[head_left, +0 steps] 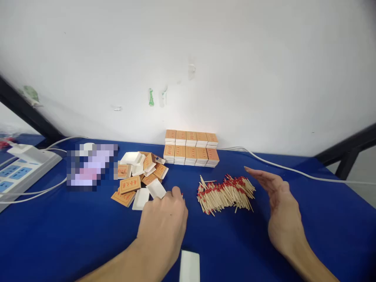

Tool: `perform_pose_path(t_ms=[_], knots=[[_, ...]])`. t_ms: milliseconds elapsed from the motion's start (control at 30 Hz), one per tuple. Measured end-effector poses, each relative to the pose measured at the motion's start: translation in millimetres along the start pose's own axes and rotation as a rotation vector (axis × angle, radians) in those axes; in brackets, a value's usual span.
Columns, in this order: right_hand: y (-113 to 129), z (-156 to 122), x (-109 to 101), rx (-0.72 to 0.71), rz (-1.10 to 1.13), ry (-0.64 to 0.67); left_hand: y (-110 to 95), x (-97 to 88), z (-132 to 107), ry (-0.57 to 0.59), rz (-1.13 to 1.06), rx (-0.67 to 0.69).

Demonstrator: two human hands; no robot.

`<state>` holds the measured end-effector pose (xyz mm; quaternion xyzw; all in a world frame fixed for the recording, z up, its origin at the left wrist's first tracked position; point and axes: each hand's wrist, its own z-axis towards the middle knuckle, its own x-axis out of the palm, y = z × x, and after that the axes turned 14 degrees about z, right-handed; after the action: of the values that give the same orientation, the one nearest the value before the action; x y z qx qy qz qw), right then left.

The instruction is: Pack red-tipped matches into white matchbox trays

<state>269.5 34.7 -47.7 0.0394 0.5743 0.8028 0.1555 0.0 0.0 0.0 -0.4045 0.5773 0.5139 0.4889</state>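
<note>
A heap of red-tipped matches (225, 193) lies on the blue table (73, 235). My right hand (279, 207) hovers just right of the heap, fingers stretched out and together, palm facing left. My left hand (166, 219) rests knuckles-up on the table left of the matches, fingers curled, with a hint of red match heads at its fingertips. It sits beside a loose pile of orange matchbox sleeves and white trays (141, 176). A white tray (189, 266) lies near the front edge between my arms.
Filled orange matchboxes (190, 148) are stacked in two neat rows against the white wall. A white power strip (20, 166) with cables lies at the far left. A white cable (293, 169) runs along the back right. A blurred patch covers something left of the pile.
</note>
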Motion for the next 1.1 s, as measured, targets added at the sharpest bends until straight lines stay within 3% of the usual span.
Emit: perform_pose_path(t_ms=[200, 333, 433, 533, 767, 967, 1100], knots=[[6.9, -3.5, 2.1, -0.051, -0.079, -0.011, -14.3, -3.0, 2.7, -0.027, -0.162, 0.099], [21.1, -7.9, 5.3, -0.152, -0.219, -0.014, 7.6, -3.8, 2.2, -0.123, -0.264, 0.140], [36.9, -17.7, 14.7, -0.360, -0.375, 0.041, 29.5, 3.2, -0.7, -0.229, -0.306, 0.155], [52.7, -29.8, 33.9, -0.575, -0.512, 0.184, 42.2, 14.4, -6.1, -0.310, -0.348, 0.221], [56.9, -38.6, 79.5, -0.562, -0.599, 0.372, 44.4, 27.2, -14.7, -0.542, -0.455, 0.371], [54.1, -35.9, 92.4, -0.575, -0.733, 0.346, 48.2, 37.2, -13.8, -0.531, -0.467, 0.368], [55.5, -35.9, 96.0, -0.544, -0.826, 0.371, 52.6, 29.1, -17.0, -0.508, -0.532, 0.421]])
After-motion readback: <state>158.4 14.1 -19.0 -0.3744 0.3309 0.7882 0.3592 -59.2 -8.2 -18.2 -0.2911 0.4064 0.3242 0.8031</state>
